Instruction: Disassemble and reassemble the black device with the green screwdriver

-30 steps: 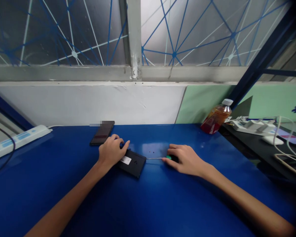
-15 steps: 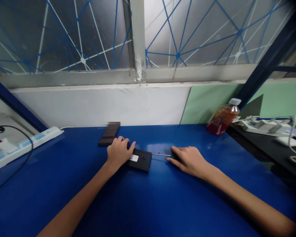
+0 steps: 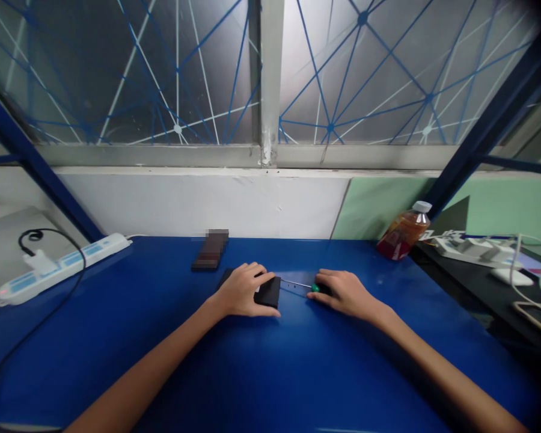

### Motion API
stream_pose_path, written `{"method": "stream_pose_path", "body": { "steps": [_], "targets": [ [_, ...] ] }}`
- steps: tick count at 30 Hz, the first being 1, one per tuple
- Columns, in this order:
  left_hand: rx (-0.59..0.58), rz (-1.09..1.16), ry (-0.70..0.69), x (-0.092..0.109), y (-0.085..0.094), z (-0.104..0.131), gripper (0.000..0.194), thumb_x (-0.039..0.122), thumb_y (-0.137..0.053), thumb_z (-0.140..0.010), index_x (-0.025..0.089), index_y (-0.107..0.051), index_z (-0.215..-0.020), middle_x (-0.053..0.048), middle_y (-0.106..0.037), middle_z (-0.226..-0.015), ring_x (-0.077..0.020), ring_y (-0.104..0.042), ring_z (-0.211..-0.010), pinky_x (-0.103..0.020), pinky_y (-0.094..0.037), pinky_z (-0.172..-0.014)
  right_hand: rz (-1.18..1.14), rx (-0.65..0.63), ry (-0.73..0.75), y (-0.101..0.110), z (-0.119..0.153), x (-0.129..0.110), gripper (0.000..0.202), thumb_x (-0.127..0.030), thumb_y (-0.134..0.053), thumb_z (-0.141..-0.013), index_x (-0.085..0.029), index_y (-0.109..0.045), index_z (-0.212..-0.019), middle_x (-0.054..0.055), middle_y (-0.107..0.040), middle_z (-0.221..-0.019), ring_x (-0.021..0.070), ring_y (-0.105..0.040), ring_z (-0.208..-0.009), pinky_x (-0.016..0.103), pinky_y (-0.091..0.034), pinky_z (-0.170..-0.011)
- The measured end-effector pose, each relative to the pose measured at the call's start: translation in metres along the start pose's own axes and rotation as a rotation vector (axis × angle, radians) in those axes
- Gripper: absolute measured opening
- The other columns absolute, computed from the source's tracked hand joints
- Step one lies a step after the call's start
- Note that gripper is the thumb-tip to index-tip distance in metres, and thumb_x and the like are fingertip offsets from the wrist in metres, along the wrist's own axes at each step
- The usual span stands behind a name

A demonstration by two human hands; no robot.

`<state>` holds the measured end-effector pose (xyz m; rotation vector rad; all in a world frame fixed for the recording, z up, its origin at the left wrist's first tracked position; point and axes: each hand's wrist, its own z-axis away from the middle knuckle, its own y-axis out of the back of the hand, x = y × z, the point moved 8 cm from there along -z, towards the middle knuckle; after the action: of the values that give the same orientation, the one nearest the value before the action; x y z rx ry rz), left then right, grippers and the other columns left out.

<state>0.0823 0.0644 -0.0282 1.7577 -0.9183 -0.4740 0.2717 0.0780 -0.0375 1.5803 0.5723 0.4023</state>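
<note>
A flat black case (image 3: 268,293) with a white label lies on the blue table. My left hand (image 3: 246,290) spans it from above, thumb along the near side and fingers toward the far side, covering much of its top. My right hand (image 3: 345,290) is closed around the green handle of a screwdriver (image 3: 314,288). Its thin metal shaft points left, and the tip meets or nearly meets the case's right edge; contact is too small to tell. Several tiny dark bits, possibly screws, lie on the table just beside the shaft.
A dark phone-like slab (image 3: 211,249) lies behind my left hand. A white power strip (image 3: 65,267) with a black cable stands at the left. At the back right a bottle of reddish drink (image 3: 403,231) leans near a blue frame post. White devices and cables (image 3: 473,249) crowd the dark right-hand surface.
My left hand has shifted right over the case, from its left end to across its middle and right part. The screwdriver's green handle shows more. The camera view has shifted slightly.
</note>
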Motion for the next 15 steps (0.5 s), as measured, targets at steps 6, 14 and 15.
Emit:
{"method": "stream_pose_path", "body": {
  "steps": [6,14,15],
  "targets": [
    [-0.02,-0.025,-0.014,-0.004,-0.003,0.002,0.079,0.078,-0.056,-0.073,0.017,-0.06,-0.124,-0.012,-0.064,-0.104,-0.0283,-0.059,-0.094,-0.042,-0.045,-0.083,-0.038,-0.008,-0.089,0.009,-0.016,0.002,0.039,-0.058,-0.054,-0.089,-0.02,-0.063,-0.088,0.004,-0.07,-0.074,0.0193,-0.063,-0.065,0.027,-0.025,-0.054],
    [-0.023,-0.02,-0.021,-0.015,-0.001,0.009,0.079,0.075,-0.057,-0.076,0.016,-0.058,-0.128,-0.014,-0.063,-0.108,-0.0293,-0.058,-0.096,-0.043,-0.045,-0.084,-0.305,0.0,-0.105,0.005,-0.017,0.002,0.043,-0.039,-0.033,-0.101,-0.018,-0.062,-0.076,0.002,-0.065,-0.07,0.0141,-0.055,-0.062,0.026,-0.034,-0.061],
    [-0.024,-0.02,-0.023,-0.015,-0.002,0.009,0.079,0.075,-0.057,-0.076,0.016,-0.058,-0.128,-0.014,-0.063,-0.109,-0.0297,-0.058,-0.097,-0.043,-0.045,-0.085,-0.352,0.004,-0.093,0.005,-0.014,0.002,0.043,-0.04,-0.034,-0.101,-0.018,-0.063,-0.077,0.002,-0.064,-0.07,0.014,-0.055,-0.062,0.025,-0.035,-0.06]
  ]
}}
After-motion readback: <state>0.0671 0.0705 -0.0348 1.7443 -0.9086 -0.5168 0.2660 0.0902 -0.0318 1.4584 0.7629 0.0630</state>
